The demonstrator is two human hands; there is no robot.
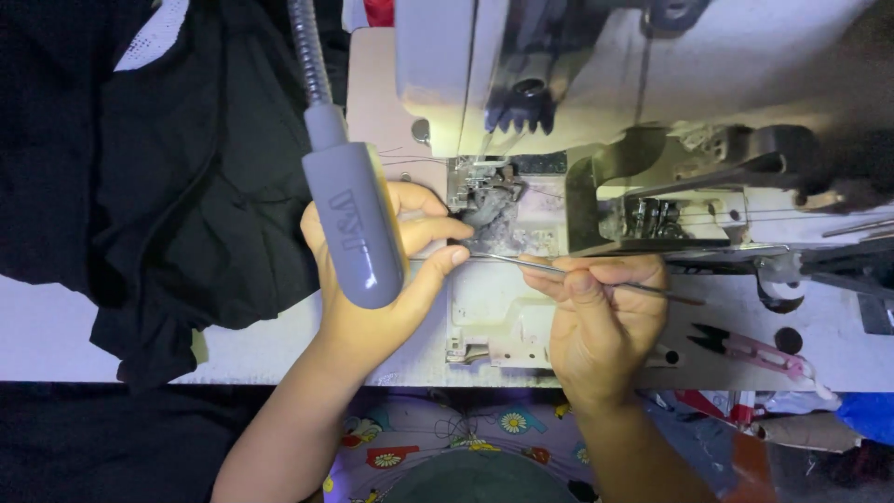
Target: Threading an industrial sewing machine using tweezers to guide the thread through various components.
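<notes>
Both hands at sewing machine (559, 140)

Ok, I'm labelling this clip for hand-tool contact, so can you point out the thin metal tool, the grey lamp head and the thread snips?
thin metal tool (521, 264), head view, bare shaft left of the right hand.
grey lamp head (357, 228), head view, middle of its housing.
thread snips (750, 349), head view, pink handle on the table.

A heap of black fabric (158, 177) spreads over the left of the white table (56, 335). A grey gooseneck lamp (352, 219) hangs above. Pink-handled thread snips (750, 349) lie at right, and flower-print cloth (447, 447) shows below the table edge.
</notes>
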